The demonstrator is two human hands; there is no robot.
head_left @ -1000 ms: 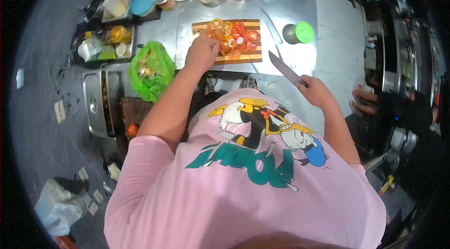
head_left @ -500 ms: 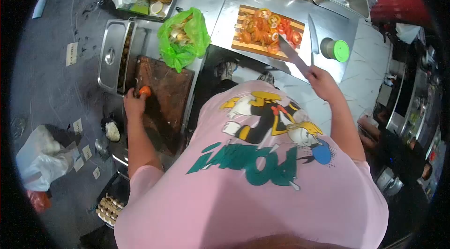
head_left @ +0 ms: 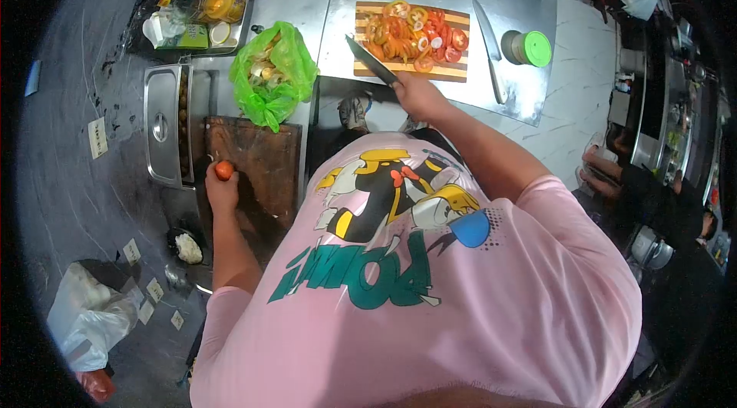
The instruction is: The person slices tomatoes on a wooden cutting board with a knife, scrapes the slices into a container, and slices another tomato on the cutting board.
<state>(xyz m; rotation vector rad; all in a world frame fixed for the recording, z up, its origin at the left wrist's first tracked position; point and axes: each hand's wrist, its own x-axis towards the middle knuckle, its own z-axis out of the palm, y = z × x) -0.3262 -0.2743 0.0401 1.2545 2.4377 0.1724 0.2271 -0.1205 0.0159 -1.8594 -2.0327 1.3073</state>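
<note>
Tomato [head_left: 223, 171] noted within the curled fingers of the left hand [head_left: 222, 184], brown board [head_left: 265, 151] alongside, right hand [head_left: 417, 95] closed around the knife [head_left: 370, 60], tomato slices [head_left: 414, 32] beyond its fingers, shirt [head_left: 461, 316] lettered "POW!", tag [head_left: 97, 138] writing illegible.

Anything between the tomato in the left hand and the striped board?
Yes: the knife in the right hand slants across the near left corner of the striped board, and the green bag borders the straight path from the tomato.
</note>
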